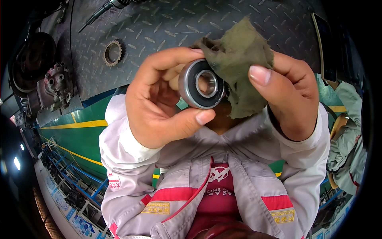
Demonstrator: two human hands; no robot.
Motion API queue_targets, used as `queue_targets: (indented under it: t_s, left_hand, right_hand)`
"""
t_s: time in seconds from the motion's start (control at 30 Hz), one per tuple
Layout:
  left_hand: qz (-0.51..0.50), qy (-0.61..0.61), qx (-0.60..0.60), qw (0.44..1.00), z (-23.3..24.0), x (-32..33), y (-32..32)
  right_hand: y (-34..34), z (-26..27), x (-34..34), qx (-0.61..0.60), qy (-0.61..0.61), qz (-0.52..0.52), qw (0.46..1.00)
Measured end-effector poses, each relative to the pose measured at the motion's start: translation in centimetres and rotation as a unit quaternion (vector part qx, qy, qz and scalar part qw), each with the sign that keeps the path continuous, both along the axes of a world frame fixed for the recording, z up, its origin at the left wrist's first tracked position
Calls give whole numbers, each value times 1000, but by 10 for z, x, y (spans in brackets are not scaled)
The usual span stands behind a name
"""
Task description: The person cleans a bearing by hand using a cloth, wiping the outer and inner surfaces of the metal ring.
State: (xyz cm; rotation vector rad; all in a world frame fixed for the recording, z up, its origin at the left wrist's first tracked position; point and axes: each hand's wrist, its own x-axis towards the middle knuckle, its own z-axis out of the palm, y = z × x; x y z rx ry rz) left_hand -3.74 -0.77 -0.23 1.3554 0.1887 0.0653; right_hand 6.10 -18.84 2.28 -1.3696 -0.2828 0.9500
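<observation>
My left hand [167, 101] grips a sealed ball bearing [191, 86] by its outer ring, with the thumb below and the fingers above and behind. The bearing has a shiny steel rim, a black seal and an open bore turned towards the camera. In my right hand [286, 86] is a crumpled olive-green cloth [241, 56], pinched between thumb and fingers. The cloth hangs against the bearing's upper right side and hides part of its edge. Beyond the left hand a toothed metal ring [120, 53] lies on the diamond-plate bench top [167, 33].
A splined shaft [100, 15] lies at the bench's far edge. Greasy metal housing parts [58, 85] and a dark round part [37, 59] are at the left. A flat dark device with a pale rim [325, 47] lies at the right, near another person in grey workwear [346, 143].
</observation>
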Motion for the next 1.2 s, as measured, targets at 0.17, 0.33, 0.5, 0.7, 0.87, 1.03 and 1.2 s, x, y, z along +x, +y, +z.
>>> queue_targets:
  t_s: [0.17,0.33,0.5,0.7,0.87,1.03,1.2]
  left_hand:
    - [-17,-84,60,994,-9,0,11]
    - [-31,-228,149,962,-19,6,15]
    - [-40,-297,334,894,-12,5,19]
    - [-16,-325,448,833,-14,4,15]
    - [-8,-331,472,817,-17,4,16]
    - [-29,-277,343,897,-17,6,20]
    - [43,-202,164,965,-16,7,11]
  right_hand:
    - [1,-3,0,1,0,15,1000]
    - [2,-8,-2,16,67,13,998]
    - [5,-14,0,59,160,0,985]
    - [6,-22,3,64,242,6,968]
    - [7,-27,4,57,251,3,966]
    - [4,-25,4,49,246,13,968]
    - [4,-27,5,98,263,-30,959]
